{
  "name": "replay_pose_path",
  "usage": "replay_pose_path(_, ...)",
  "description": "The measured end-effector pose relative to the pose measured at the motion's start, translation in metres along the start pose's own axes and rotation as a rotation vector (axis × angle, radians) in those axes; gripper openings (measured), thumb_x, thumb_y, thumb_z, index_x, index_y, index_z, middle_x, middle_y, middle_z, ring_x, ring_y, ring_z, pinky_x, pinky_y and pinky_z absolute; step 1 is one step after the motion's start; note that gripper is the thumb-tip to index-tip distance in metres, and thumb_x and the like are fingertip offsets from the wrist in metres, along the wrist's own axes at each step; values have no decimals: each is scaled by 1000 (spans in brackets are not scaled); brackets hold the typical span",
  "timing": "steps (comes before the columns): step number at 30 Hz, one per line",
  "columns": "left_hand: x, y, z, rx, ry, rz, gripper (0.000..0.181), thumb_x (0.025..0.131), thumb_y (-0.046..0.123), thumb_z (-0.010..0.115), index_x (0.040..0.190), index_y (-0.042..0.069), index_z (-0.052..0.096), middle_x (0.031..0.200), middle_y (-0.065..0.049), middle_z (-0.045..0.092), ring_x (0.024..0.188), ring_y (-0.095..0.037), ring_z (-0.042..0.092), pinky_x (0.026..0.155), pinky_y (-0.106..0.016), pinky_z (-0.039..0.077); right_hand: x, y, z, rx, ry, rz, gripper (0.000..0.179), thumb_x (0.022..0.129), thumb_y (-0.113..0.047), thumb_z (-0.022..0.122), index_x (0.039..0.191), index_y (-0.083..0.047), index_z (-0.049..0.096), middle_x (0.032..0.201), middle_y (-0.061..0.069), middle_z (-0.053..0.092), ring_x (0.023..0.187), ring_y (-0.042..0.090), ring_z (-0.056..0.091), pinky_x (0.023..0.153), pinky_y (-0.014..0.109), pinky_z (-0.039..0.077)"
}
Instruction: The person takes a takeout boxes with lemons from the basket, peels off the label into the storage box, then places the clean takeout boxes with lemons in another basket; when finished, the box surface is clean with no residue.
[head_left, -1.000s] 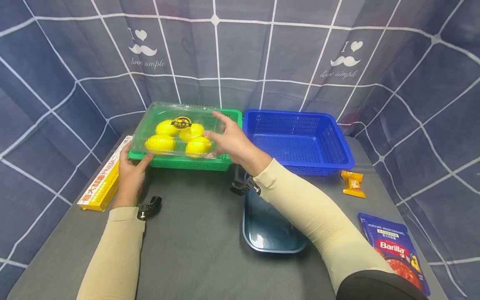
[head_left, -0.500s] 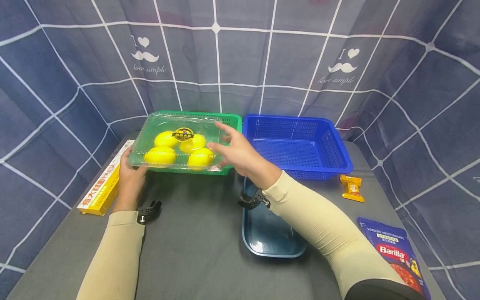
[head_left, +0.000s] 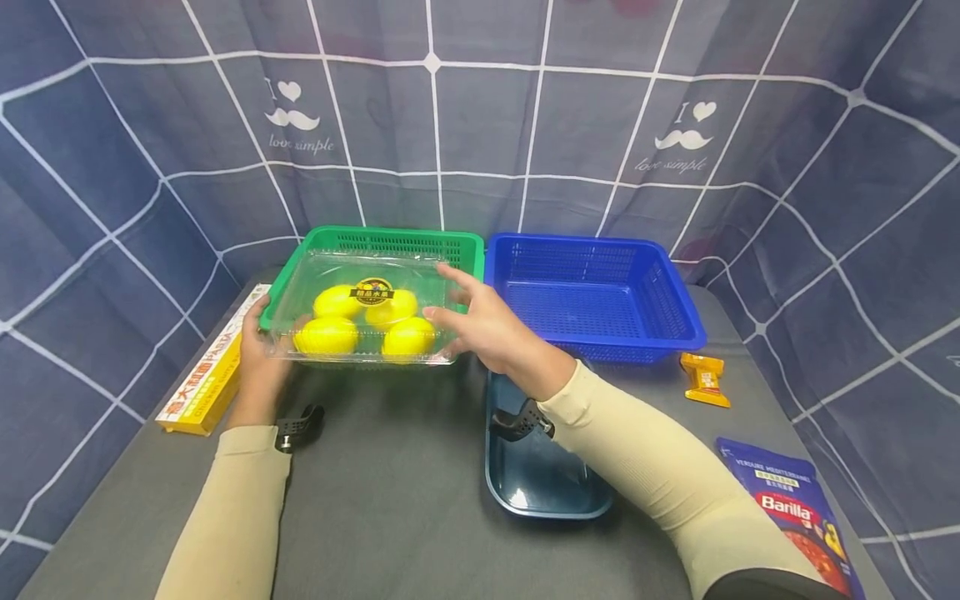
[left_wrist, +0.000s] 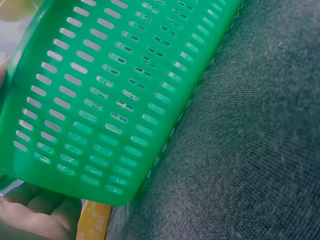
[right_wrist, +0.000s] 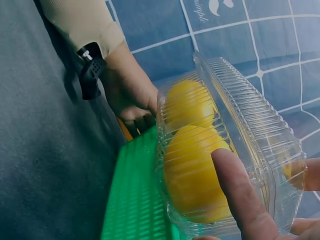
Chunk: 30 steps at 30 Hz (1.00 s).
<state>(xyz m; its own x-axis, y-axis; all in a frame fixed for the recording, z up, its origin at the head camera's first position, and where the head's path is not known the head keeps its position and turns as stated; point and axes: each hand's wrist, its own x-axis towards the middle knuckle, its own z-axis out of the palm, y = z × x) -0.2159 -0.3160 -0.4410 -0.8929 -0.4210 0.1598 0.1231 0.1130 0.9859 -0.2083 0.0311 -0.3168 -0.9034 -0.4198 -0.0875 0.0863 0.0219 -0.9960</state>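
A clear plastic clamshell fruit box (head_left: 372,292) with several lemons (right_wrist: 192,170) inside slants over the front of the green basket (head_left: 397,237), overhanging its near rim. My right hand (head_left: 487,329) holds the box's right end, thumb on one side and fingers on the other. At the basket's left front corner, my left hand (head_left: 261,371) grips its rim. The left wrist view has the left fingers (left_wrist: 40,212) curled beneath the rim and the thumb tip above it. From overhead, the left thumb is partly covered by the box.
A blue basket (head_left: 585,346) stands right of the green one. Before it sits a dark blue tray (head_left: 547,475), partly under my right forearm. A yellow pasta box (head_left: 213,375) lies at left. An orange packet (head_left: 705,379) and a Barilla pouch (head_left: 787,508) lie at right.
The fruit box has come nearer to me with my right hand, exposing the basket's back part. My left hand stays at the left corner.
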Motion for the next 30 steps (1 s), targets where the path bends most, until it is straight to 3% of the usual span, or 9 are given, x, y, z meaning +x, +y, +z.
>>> replay_pose_path(6,-3,1,-1,5,-26,-59,91,94,26,82,166,25,27,155,-12,41,135,-26,44,106,-26,42,-13,7,-4,-4,-27,6,79,99,-4,73,165,-29,37,166,19,29,113,31,69,64,44,64)
replay_pose_path(13,-4,-2,0,-31,-25,-15,90,94,24,83,165,21,29,153,-13,47,137,-25,46,115,-34,38,-23,11,-6,7,-39,-3,81,98,-4,75,165,-29,39,165,17,31,115,32,68,63,43,64)
replay_pose_path(19,-5,-4,-3,-79,-39,-47,93,92,28,85,165,25,28,152,-11,47,137,-23,46,115,-33,38,-32,15,-4,-5,-50,3,81,98,-2,74,164,-31,39,165,19,31,111,33,70,64,44,64)
replay_pose_path(24,-6,-2,-2,-55,-36,-58,93,93,34,83,165,27,26,155,-10,44,136,-22,46,112,-29,39,-43,18,-4,16,-82,-1,79,98,0,73,163,-30,41,163,22,31,110,34,69,62,42,63)
replay_pose_path(30,-1,-2,1,-184,-47,-21,89,93,18,83,163,23,29,156,-15,46,137,-25,49,103,-22,48,-59,22,-3,22,-133,17,77,98,-1,73,163,-28,42,162,22,32,111,34,69,64,41,63)
